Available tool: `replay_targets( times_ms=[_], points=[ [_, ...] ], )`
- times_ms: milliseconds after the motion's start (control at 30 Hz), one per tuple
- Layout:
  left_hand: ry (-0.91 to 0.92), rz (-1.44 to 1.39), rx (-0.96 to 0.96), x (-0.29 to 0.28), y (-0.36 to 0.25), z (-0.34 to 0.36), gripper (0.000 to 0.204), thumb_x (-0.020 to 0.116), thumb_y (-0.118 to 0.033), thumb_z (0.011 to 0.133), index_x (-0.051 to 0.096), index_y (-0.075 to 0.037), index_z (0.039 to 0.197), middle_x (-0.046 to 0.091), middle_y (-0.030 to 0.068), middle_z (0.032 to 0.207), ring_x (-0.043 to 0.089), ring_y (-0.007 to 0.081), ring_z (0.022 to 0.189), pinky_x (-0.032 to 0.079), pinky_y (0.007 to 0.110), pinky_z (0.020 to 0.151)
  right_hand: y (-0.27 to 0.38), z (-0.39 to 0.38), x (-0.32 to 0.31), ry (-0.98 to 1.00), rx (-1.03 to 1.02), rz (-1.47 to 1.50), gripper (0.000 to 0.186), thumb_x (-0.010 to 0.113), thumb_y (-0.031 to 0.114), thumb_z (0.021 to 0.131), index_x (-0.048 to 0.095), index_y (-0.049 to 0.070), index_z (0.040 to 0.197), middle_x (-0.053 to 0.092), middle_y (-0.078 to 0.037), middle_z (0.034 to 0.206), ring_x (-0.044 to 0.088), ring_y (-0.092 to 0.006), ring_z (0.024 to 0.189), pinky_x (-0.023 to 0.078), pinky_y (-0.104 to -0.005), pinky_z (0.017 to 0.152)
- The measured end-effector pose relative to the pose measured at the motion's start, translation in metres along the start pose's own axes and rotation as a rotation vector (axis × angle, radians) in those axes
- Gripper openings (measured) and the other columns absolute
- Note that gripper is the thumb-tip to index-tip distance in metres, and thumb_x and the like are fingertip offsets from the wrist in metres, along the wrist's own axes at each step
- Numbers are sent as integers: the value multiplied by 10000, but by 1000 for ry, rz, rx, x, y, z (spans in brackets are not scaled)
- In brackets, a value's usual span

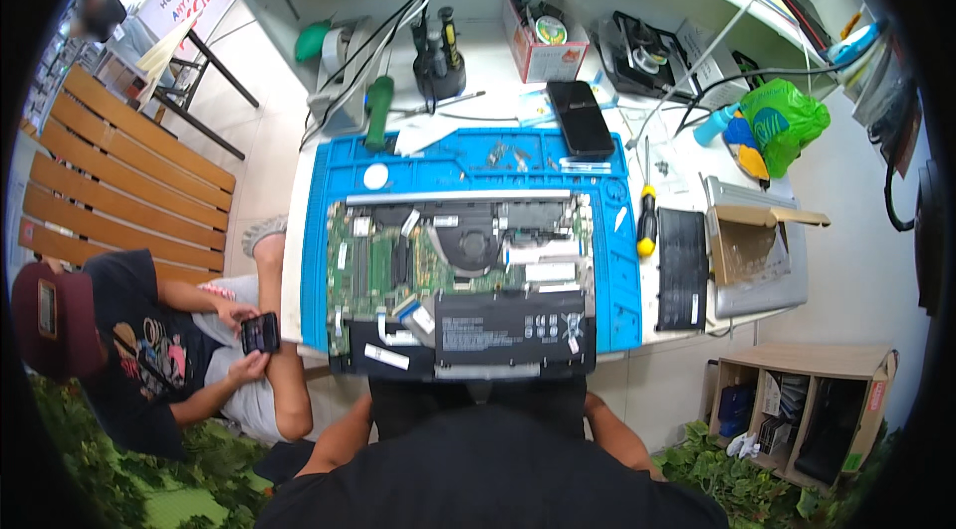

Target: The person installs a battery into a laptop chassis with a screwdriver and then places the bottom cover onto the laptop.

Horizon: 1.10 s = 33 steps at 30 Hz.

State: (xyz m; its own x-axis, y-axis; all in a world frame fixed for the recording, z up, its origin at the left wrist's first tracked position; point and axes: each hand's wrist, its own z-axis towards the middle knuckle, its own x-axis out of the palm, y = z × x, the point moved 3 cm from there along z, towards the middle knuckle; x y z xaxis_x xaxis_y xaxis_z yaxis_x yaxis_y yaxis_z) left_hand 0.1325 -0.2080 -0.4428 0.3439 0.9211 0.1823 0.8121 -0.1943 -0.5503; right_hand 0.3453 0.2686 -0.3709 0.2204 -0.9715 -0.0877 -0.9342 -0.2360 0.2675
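Observation:
An opened laptop base (460, 285) lies on a blue repair mat (314, 230), its insides bared. A green circuit board (358, 275), a round black fan (468, 250) and a black battery (510, 328) show in it. Its near edge reaches over the table's front. My left forearm (344, 434) and right forearm (617, 431) hang low on either side of my lap. Both of my hands are hidden below the laptop and table edge, so what they hold or touch does not show.
Right of the mat lie a yellow-black screwdriver (647, 222), another black battery (682, 270) and an opened cardboard box (752, 248). A black phone (581, 119) rests on the mat's far edge. A green-handled tool (378, 113) stands behind. At left, a seated person (149, 350) holds a phone.

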Motion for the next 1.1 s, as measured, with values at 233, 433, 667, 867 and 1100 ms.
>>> replay_targets(
  times_ms=[233, 433, 667, 867, 1100],
  points=[
    [-216, 523, 28, -25, -112, -84, 356, 675, -272, 1103, 747, 26, 1283, 800, 105, 1107, 757, 197, 898, 603, 330, 831, 17, 36, -70, -542, -575, -506, 319, 636, 275, 1050, 786, 40, 1207, 793, -209, 1076, 765, -369, 1052, 605, -400, 912],
    [-420, 249, 749, -2, -230, -242, 295, 630, -233, 1143, 711, 21, 1271, 790, 113, 967, 754, 174, 870, 580, 278, 781, 79, -127, -77, -468, -767, 354, 370, 592, 299, 1133, 773, -20, 1078, 762, -123, 890, 730, -210, 849, 580, -354, 819],
    [-523, 446, 1004, 68, -342, -267, 275, 704, -183, 1105, 754, 20, 1285, 757, 45, 954, 675, 104, 837, 539, 242, 759, 166, -234, -64, -310, -1029, 565, 415, 605, 362, 1150, 757, -15, 1066, 757, -79, 884, 725, -152, 832, 578, -339, 764],
    [-489, 414, 813, 57, -341, -245, 334, 715, -240, 1108, 765, 25, 1306, 724, 36, 852, 655, 81, 709, 524, 217, 655, 194, -256, -73, -370, -991, 258, 431, 580, 354, 1164, 704, -17, 983, 714, -63, 758, 686, -142, 705, 564, -311, 687],
    [-436, 289, 773, 61, -301, -248, 359, 733, -182, 1086, 721, 36, 1371, 732, 77, 826, 704, 139, 645, 558, 234, 581, 195, -235, -71, -30, -950, 598, 411, 589, 340, 1158, 682, -37, 1022, 699, -94, 767, 707, -204, 627, 619, -333, 630]
  ],
)
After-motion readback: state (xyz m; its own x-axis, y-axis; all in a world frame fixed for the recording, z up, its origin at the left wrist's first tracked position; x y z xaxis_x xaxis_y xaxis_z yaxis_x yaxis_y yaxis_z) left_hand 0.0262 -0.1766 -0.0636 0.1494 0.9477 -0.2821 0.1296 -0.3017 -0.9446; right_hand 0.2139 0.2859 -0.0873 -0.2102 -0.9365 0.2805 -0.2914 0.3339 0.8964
